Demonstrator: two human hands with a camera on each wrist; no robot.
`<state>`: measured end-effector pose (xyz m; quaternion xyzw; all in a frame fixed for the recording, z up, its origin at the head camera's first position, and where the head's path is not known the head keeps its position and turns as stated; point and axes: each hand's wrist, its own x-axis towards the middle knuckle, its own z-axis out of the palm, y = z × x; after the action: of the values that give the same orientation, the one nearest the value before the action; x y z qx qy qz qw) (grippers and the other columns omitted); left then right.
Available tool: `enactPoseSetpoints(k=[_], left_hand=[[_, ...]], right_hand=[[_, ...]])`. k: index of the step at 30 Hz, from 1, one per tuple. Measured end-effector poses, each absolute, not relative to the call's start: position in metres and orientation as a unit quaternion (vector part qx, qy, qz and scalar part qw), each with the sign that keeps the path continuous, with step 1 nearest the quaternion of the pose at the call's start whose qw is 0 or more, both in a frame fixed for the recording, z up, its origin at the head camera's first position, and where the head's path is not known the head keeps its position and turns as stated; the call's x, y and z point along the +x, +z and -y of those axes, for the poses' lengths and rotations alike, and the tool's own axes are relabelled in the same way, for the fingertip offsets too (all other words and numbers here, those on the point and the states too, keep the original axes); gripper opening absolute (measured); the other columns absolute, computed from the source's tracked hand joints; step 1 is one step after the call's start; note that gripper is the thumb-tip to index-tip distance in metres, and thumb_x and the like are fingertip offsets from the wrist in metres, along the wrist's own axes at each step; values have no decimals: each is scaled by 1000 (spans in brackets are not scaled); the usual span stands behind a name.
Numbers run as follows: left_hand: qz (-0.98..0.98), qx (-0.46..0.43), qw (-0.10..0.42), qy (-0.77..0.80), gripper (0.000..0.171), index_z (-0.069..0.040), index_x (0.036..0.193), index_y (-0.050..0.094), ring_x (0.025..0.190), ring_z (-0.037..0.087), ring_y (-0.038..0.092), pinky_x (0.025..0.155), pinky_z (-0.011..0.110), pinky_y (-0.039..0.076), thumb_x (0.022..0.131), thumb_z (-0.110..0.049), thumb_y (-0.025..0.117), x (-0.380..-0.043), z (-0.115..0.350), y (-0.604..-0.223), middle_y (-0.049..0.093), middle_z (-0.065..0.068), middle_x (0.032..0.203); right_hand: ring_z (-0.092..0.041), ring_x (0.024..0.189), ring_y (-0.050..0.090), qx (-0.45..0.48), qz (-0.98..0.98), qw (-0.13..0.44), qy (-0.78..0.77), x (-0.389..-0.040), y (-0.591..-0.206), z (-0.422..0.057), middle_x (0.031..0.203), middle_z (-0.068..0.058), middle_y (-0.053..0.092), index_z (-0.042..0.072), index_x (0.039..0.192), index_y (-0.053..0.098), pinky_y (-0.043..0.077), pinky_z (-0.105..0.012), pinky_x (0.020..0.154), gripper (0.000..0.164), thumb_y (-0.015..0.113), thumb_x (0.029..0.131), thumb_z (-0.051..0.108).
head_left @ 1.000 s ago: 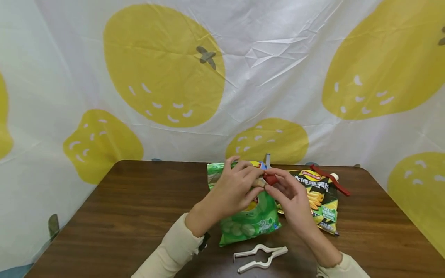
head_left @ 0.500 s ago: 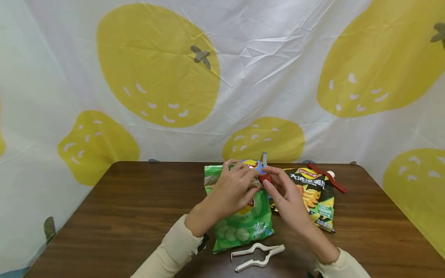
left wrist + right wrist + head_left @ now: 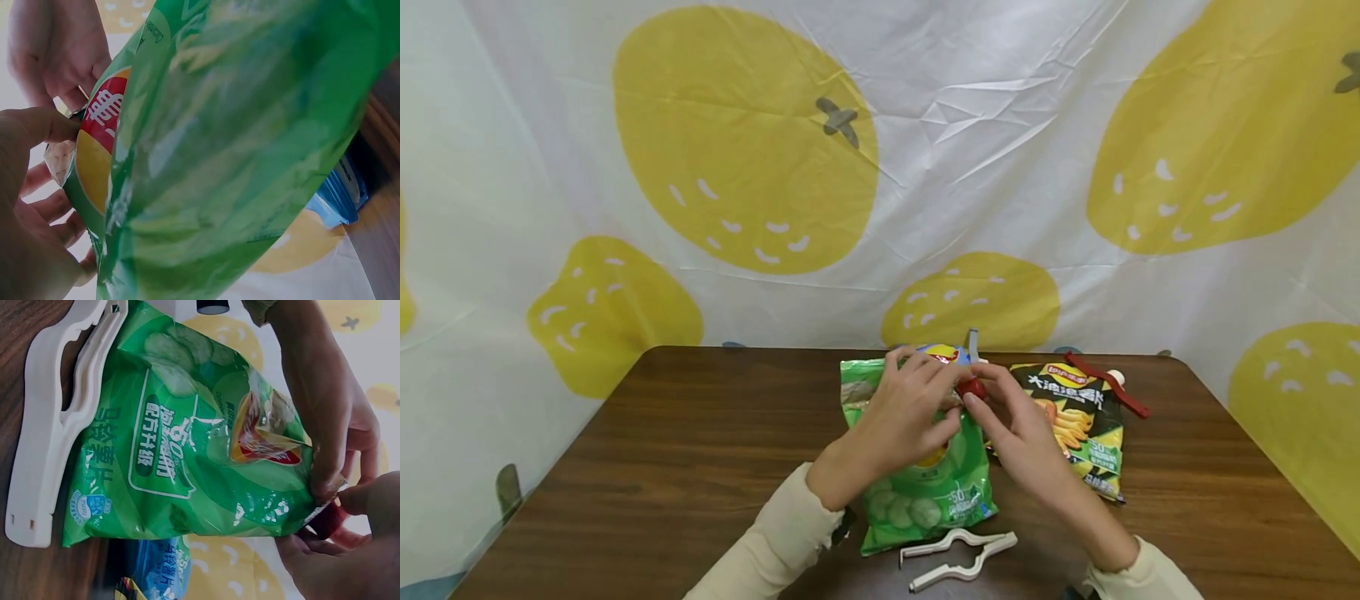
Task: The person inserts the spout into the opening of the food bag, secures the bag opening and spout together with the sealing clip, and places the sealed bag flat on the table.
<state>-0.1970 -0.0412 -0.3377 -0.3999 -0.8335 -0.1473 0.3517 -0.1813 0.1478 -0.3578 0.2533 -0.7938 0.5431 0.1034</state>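
A green potato chip bag (image 3: 925,492) stands tilted before me, its lower edge close to a white bag clip (image 3: 958,557) that lies spread on the table. My left hand (image 3: 898,421) pinches the bag's top edge with its thumb, as the left wrist view shows. Right beside it, my right hand (image 3: 1026,425) pinches the upper right corner, where a shiny red patch (image 3: 972,388) shows between the fingers. Both hands' fingertips meet near this corner. In the right wrist view, the bag's front (image 3: 181,437) is creased near its logo. The hands hide part of the top edge.
On the right lies a black chip bag (image 3: 1075,425) with a red bag clip (image 3: 1108,383) across its top. Behind the green bag, a blue chip bag (image 3: 942,353) shows, with a grey clip (image 3: 973,346) sticking up. A lemon-print cloth (image 3: 760,308) hangs behind the table (image 3: 700,467).
The green bag's lower end has come down toward the white clip and a little left. The red patch has shifted slightly left with the right fingers. Both hands keep their hold.
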Motion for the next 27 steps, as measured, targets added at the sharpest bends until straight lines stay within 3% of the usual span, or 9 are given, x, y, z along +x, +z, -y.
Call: enactPoseSetpoints(k=[7,11,16,21,27], left_hand=[[833,-403,353,-139,39,-19,126,65,97,21,60,98,49,38,88,-13,69,-199,49,-337,66,0,100],[837,-402,343,-142,38,-22,125,67,98,20,60,97,49,39,89,-13,68,-200,52,-334,66,0,102],[844,-396,331,-142,34,-21,123,67,96,20,58,94,48,40,90,-16,68,-202,55,-330,65,-1,99],[845,-398,320,-158,34,-22,123,65,93,19,56,93,47,39,90,-14,65,-203,58,-328,64,-3,99],[847,-394,309,-180,36,-20,124,65,95,18,56,94,48,38,89,-12,63,-205,63,-327,66,-3,101]], right_hand=[[-28,109,67,270,823,105,489,-182,-353,-147,129,-14,62,20,145,39,53,-47,88,47,57,102,21],[-27,105,67,269,845,130,444,-180,-342,-154,125,-13,62,17,144,38,55,-45,84,48,59,101,17],[-11,86,62,294,871,138,370,-167,-326,-166,92,3,62,14,120,54,54,-32,75,23,63,98,14],[-4,83,58,394,868,21,303,-155,-344,-175,89,12,61,19,101,63,50,-27,72,12,67,94,11],[-6,97,54,437,863,-102,231,-148,-388,-186,103,16,59,27,102,67,49,-31,80,20,75,88,15]])
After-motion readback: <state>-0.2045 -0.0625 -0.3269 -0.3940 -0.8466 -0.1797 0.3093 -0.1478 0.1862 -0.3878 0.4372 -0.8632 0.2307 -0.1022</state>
